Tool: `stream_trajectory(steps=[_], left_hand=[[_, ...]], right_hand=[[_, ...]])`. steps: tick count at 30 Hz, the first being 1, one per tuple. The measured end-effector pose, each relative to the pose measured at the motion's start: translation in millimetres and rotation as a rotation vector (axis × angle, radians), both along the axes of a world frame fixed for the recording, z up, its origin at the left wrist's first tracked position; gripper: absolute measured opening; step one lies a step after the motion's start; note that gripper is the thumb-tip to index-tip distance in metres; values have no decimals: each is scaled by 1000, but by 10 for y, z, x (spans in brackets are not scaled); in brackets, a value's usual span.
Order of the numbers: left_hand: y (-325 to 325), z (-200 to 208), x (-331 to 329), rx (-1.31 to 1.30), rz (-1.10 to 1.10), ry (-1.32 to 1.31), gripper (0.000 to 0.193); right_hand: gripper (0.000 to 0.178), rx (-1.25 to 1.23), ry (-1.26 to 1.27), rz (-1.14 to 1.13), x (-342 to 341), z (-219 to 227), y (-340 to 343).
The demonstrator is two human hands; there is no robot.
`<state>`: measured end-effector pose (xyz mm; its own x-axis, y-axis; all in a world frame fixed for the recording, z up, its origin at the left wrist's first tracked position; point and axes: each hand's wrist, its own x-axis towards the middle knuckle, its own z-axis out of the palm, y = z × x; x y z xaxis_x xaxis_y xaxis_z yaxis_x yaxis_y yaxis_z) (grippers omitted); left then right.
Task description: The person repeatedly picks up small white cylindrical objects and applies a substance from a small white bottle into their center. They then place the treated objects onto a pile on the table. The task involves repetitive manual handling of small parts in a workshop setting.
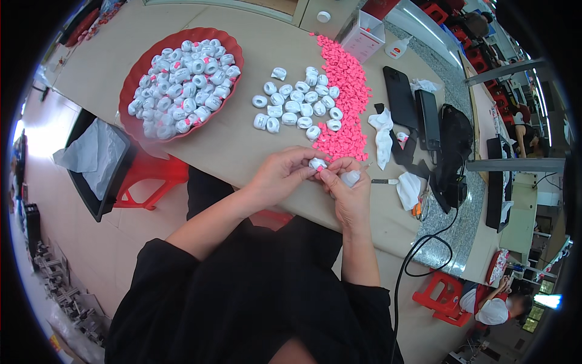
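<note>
Both hands meet at the table edge: left hand (280,175) and right hand (344,189) pinch one white ring (317,163) between their fingertips, pink pieces (345,97) straight ahead

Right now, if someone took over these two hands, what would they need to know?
Left hand and right hand: fingers of both pinch one small white ring piece over the table edge. A second white piece seems tucked in the right palm. Loose white pieces sit beside the pink pellet pile. Red basket holds many white pieces showing pink: apparently done. The loose ones look left.
</note>
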<state>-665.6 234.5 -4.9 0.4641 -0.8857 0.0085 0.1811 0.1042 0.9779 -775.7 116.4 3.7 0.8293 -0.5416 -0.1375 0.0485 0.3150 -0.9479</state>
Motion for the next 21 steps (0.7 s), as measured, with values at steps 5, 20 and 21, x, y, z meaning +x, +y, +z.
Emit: stream_trajectory(steps=[5, 20, 21], left_hand=[[5, -24, 6, 3, -1, -22, 28], [-23, -35, -1, -41, 53, 236, 24], [-22, -35, -2, -33, 60, 232, 24]], right_hand=[[16, -41, 68, -28, -4, 18, -5], [13, -442, 67, -173, 26, -58, 173], [13, -485, 81, -167, 22, -60, 169]])
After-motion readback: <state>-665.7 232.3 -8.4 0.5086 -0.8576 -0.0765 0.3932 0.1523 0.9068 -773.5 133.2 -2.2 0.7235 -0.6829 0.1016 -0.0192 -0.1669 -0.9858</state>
